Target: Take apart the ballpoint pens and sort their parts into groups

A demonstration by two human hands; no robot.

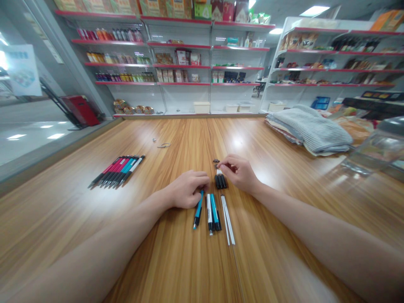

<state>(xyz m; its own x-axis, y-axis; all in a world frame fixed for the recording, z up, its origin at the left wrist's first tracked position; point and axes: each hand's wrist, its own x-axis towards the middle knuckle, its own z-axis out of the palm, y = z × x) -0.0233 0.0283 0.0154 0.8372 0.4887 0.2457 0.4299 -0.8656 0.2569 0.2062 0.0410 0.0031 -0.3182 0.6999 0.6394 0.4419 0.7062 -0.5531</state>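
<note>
My left hand [190, 189] is closed, fingers curled down around the upper end of a blue pen barrel [198, 212] with its clip end toward me. Just right of it lie a white pen barrel [209, 212] and another blue pen barrel [215, 212]. My right hand [236, 170] pinches thumb and forefinger together over small metal parts [216, 161]; whatever sits between the fingertips is too small to make out. Below those fingertips are several black grip pieces [220, 182] and short white pieces [219, 171]. Thin white ink refills [227, 221] lie nearer me.
A row of assembled pens [116, 171], red, blue and white, lies at left. Farther back are a small wire loop [164, 145] and a tiny metal bit [154, 140]. Folded cloths [309, 128] and a clear container [375, 145] stand at right. Stocked shelves [183, 67] rise behind the table.
</note>
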